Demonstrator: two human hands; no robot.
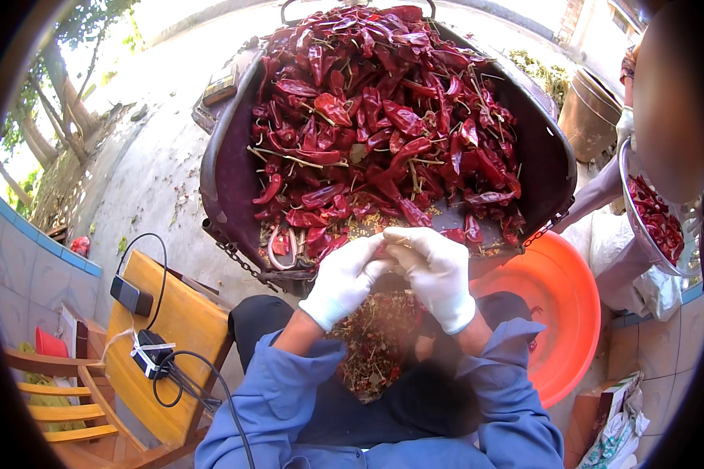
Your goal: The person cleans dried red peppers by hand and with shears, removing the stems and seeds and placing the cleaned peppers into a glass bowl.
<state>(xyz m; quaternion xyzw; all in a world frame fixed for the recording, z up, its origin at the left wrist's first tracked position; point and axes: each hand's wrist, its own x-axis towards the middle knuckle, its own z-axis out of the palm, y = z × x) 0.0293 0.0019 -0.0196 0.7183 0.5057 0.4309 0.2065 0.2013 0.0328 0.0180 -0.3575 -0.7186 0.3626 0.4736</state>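
Note:
My left hand (343,280) and my right hand (440,275), both in white gloves, meet at the near edge of a dark cart bed (231,168). The fingertips of each are pinched together and almost touch. Whatever lies between them is too hidden to name. Dried red chili peppers (368,117) fill the cart in a heap, many with pale stems still on. Loose yellow seeds (375,224) are scattered at its near end. Below my hands, between my knees, sits a pile of stems and chili scraps (375,344).
An orange plastic basin (559,313) stands at my right, a few bits of chili inside. Left of me is a wooden chair (152,313) carrying black devices (152,353) and cables. At the right, a person holds a metal basin (627,176) of chilies near a brown bucket (590,113).

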